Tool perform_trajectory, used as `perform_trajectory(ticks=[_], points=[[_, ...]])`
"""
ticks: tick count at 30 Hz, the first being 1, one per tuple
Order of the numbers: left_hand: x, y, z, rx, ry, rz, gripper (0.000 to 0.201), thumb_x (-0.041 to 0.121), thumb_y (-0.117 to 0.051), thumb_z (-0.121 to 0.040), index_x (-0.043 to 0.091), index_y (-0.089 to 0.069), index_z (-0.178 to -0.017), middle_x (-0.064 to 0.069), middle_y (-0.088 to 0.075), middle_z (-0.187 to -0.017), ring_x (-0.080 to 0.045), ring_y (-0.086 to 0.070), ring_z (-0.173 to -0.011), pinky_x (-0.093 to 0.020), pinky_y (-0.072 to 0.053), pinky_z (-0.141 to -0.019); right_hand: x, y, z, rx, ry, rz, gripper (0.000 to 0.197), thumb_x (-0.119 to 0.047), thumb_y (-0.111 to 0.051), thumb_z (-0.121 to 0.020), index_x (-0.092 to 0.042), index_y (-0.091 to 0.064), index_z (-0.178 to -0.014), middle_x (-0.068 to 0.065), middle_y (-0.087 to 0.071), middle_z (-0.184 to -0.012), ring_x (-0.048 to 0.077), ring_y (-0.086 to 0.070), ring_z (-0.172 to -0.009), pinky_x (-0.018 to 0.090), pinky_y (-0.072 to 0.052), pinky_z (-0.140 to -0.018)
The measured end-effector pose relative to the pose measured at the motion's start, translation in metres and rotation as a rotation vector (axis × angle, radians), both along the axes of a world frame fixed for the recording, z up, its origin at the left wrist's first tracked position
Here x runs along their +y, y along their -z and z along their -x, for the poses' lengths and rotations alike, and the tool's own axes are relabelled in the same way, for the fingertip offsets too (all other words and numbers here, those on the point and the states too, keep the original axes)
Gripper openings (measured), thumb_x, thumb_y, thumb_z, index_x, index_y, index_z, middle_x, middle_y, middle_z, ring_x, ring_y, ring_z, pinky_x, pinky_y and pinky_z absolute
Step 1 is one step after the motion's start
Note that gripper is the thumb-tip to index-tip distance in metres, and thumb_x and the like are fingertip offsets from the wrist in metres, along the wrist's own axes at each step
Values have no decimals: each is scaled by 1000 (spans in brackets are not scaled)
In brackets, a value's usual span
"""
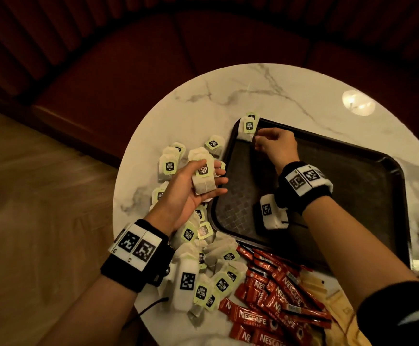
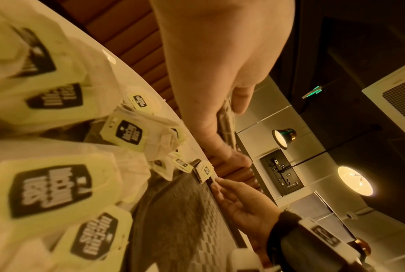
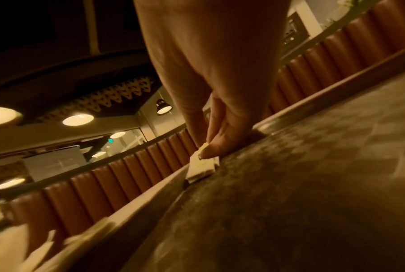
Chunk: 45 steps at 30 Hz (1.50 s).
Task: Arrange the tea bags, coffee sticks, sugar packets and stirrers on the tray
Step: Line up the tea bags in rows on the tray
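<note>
The desk (image 1: 290,91) is white marble with grey veins. On it sits a black tray (image 1: 368,156) whose floor carries a fine checked grid. The tea bags (image 1: 213,268) are cream paper with pale green tags bearing black badges and white lettering. The coffee sticks (image 1: 273,295) are red with white print. Tan packets (image 1: 313,288) lie beside them. Both wristbands (image 1: 303,183) are black, carrying white blocks with black square codes. The bench (image 1: 128,71) behind is dark red, ribbed.

Probably a café or restaurant, padded red booth seating (image 1: 133,71), round marble table (image 1: 253,96), pendant lamps (image 2: 283,137)
</note>
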<state>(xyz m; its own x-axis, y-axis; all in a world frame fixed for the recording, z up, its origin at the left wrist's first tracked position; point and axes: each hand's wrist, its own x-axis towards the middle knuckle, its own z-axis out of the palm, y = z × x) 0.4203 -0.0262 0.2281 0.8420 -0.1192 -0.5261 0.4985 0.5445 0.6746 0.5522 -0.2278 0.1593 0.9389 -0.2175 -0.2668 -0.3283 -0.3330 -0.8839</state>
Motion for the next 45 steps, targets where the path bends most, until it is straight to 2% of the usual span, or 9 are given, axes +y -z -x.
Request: perform_trajectory(ticks=[3,7,13,16,28,32,34,42,45], points=[[-1,-2,-2,-22,-2,11,30,21,-40,-101,4,-65,-104,-11,-68,-97,-21,-66,-91,-35,-57,-82,10,-30,33,-13,-142,-102,13,-20,-64,-94,-16,-69,-106,1,-70,-94,10,-67,-81,26,-57,-75],[-7,-6,-3,-104,-39,-15,29,20,-39,-103,8,-64,-108,-7,-69,-105,-17,-63,-102,-32,-48,-94,28,-59,86,68,-328,-367,10,-23,-62,-95,-15,-68,-95,-5,-69,-76,13,-66,-79,25,-56,-70],[-13,-6,-1,-173,-7,-45,31,24,-38,-104,11,-64,-115,-10,-68,-115,-27,-61,-116,-39,-47,-101,45,-76,119,120,-316,-705,21,-14,-68,-83,-6,-59,-100,9,-68,-81,15,-68,-72,25,-58,-68],[-15,-13,0,-189,-14,-58,27,25,-42,-102,10,-64,-110,-8,-70,-100,-19,-67,-97,-31,-53,-87,44,-79,122,71,-301,-699,24,-8,-70,-80,-5,-59,-102,15,-64,-87,16,-67,-73,24,-58,-70],[-14,-22,3,-236,-92,14,49,25,-63,-82,-3,-58,-123,-16,-69,-114,-24,-68,-105,-35,-54,-91,33,-89,124,-78,-249,-655,17,0,-67,-86,-4,-71,-102,12,-75,-102,21,-70,-94,24,-58,-82],[-12,-20,2,-241,-88,-51,8,12,-59,-92,12,-62,-100,7,-73,-80,-3,-66,-74,-20,-49,-66,27,-86,122,-101,-196,-664,18,-10,-73,-79,-9,-71,-97,10,-74,-102,20,-70,-97,27,-56,-82],[-11,-18,1,-222,-96,-73,7,9,-60,-92,14,-62,-96,10,-69,-73,-1,-64,-70,-18,-48,-62,24,-82,120,-98,-191,-616,19,-14,-75,-78,-11,-72,-97,7,-74,-101,18,-69,-96,27,-55,-82],[-5,-12,1,-18,-120,60,17,19,-52,-96,6,-60,-102,-8,-60,-80,-19,-60,-79,-27,-57,-73,5,-30,72,12,57,-456,12,0,-69,-87,-11,-70,-89,4,-73,-86,10,-71,-76,18,-55,-71],[-1,-11,3,31,-130,115,28,15,-43,-96,0,-57,-115,-17,-59,-96,-26,-62,-92,-31,-57,-81,-1,-11,46,75,105,-383,11,-3,-68,-89,-14,-70,-87,6,-72,-92,11,-71,-78,19,-55,-69]])
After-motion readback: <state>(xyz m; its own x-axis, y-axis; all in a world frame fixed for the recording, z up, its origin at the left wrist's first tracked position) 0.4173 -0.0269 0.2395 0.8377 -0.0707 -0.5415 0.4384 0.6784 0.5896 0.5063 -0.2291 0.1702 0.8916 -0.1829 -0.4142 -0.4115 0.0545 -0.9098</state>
